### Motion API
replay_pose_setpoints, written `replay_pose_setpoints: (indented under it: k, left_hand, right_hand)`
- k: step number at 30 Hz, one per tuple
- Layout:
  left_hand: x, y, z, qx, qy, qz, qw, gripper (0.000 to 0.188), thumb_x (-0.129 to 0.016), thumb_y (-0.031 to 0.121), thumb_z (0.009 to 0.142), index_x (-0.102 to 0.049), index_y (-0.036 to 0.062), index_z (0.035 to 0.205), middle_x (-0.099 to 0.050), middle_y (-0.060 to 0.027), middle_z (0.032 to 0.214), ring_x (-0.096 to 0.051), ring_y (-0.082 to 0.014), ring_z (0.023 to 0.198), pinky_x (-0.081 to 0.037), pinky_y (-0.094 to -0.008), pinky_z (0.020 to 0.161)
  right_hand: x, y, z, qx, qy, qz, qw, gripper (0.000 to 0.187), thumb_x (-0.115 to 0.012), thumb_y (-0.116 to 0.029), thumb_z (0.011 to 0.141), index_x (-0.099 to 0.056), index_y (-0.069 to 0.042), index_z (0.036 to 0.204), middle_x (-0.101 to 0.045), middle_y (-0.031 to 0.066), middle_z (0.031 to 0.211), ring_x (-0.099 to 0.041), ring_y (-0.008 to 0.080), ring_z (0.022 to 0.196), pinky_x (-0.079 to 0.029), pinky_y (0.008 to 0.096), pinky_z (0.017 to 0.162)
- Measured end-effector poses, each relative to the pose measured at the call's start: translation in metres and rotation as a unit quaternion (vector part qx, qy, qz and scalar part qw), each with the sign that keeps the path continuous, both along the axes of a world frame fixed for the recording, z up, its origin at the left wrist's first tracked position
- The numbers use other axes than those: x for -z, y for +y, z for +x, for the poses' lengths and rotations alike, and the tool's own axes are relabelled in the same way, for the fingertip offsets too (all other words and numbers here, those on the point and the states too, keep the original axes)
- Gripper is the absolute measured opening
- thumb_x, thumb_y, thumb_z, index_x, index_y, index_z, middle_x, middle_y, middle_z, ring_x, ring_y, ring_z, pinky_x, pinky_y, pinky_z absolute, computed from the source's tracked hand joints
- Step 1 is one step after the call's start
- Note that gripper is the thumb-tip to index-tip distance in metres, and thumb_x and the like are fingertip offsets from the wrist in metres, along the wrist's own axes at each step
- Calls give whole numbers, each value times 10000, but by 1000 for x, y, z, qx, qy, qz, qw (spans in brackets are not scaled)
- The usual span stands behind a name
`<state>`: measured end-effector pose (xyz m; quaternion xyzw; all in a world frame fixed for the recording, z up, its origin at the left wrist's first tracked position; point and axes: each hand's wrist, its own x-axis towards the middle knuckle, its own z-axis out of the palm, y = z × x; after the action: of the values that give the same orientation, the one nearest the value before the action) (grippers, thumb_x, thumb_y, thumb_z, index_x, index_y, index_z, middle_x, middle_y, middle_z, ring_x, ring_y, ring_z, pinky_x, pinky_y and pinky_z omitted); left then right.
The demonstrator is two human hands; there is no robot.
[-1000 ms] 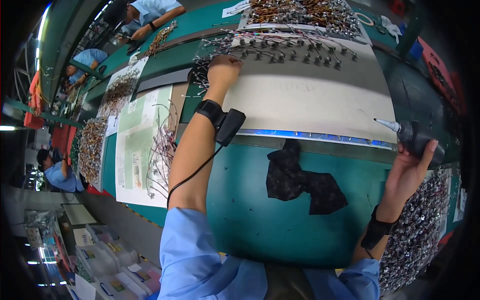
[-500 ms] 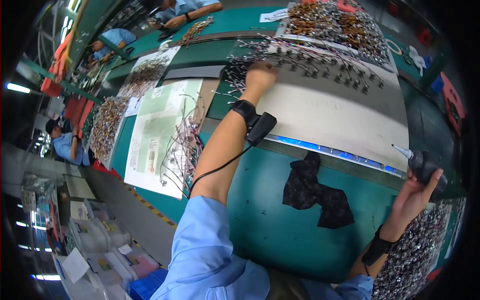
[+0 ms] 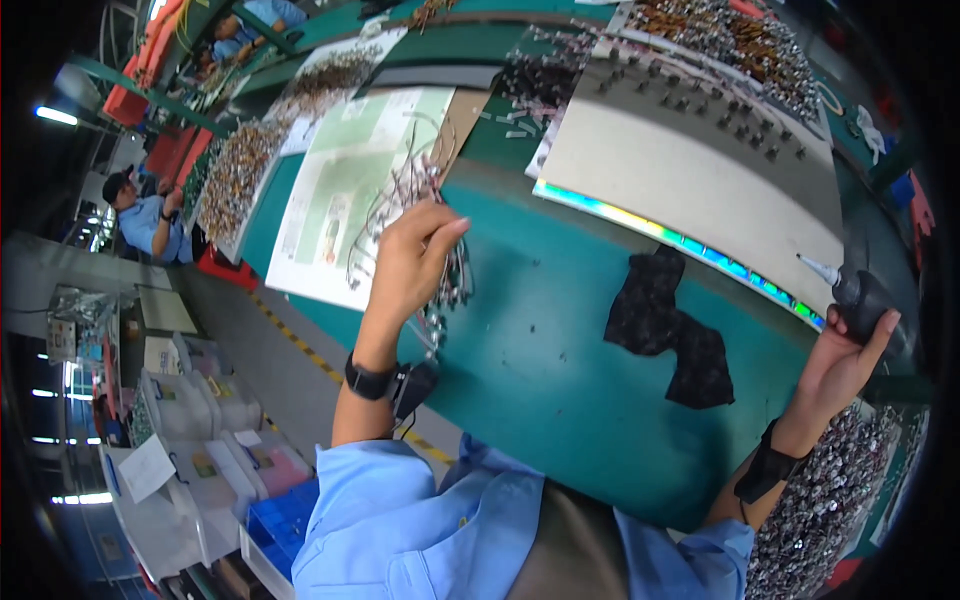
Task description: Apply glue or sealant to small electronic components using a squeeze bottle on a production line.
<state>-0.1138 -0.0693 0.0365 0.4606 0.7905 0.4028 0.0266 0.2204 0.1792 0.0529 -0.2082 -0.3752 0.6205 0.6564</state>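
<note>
My left hand [image 3: 412, 255] is over a loose bundle of thin wire leads [image 3: 432, 330] at the left of the green table. Its fingers are curled in and the thumb lies near the index finger; whether a lead is between them is hidden. At the right, my right hand [image 3: 842, 365] grips a dark squeeze bottle [image 3: 870, 305] with a pale pointed nozzle tilted toward the upper left. Near the nozzle lies a pale board [image 3: 700, 170] with a row of wire leads with small dark ends [image 3: 700, 95] along its far side.
A black cloth [image 3: 655, 310] lies crumpled on the green table [image 3: 530, 400]. Printed sheets [image 3: 330, 200] lie under part of the bundle. Heaps of small parts [image 3: 235, 185] stand at far left and at lower right [image 3: 825, 510]. A co-worker [image 3: 150, 220] sits at the left; plastic bins [image 3: 200, 470] stand below.
My left hand has come back from the far left of the pale board to the wire bundle nearer me. My right hand keeps holding the bottle in nearly the same place. The view has shifted.
</note>
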Motion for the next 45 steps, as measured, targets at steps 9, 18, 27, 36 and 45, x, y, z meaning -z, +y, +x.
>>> replay_pose_setpoints:
  k: [9,18,27,36,45]
  left_hand:
    - [51,-76,61,-189,80,-58,977,84,-597,72,714,-594,-5,748,-510,-117,816,-505,-238,659,-395,-305,572]
    - [57,-44,41,-93,216,-165,958,150,-656,71,653,-584,5,766,-489,-113,852,-485,-275,723,-407,-350,624]
    - [40,-22,50,-110,28,2,993,134,-596,39,719,-551,-12,835,-528,-122,847,-557,-238,744,-448,-289,615]
    - [12,70,97,99,-420,209,877,153,-503,-22,796,-489,-43,947,-561,-119,927,-601,-204,792,-498,-247,632]
    - [46,85,122,123,-547,180,808,174,-522,-37,775,-505,-48,947,-564,-168,937,-593,-227,818,-517,-283,685]
  right_hand:
    - [2,-30,-30,-75,-30,1,997,328,-455,-297,863,-481,-1,1003,-531,92,929,-417,104,632,-358,225,570]
    - [-3,-54,-41,-69,-59,-15,996,355,-445,-310,865,-445,-21,1072,-532,133,999,-399,77,592,-358,215,563]
    - [-3,-54,-43,-54,-81,-31,995,392,-475,-330,846,-436,-19,1081,-539,136,978,-457,85,640,-378,216,549]
    - [-7,-55,-43,-17,-96,-40,994,432,-478,-344,842,-415,-9,1107,-524,135,1001,-407,69,577,-365,213,557]
    - [10,-65,-55,-28,-160,-4,987,576,-507,-407,808,-330,3,1171,-496,174,1050,-520,182,856,-414,255,695]
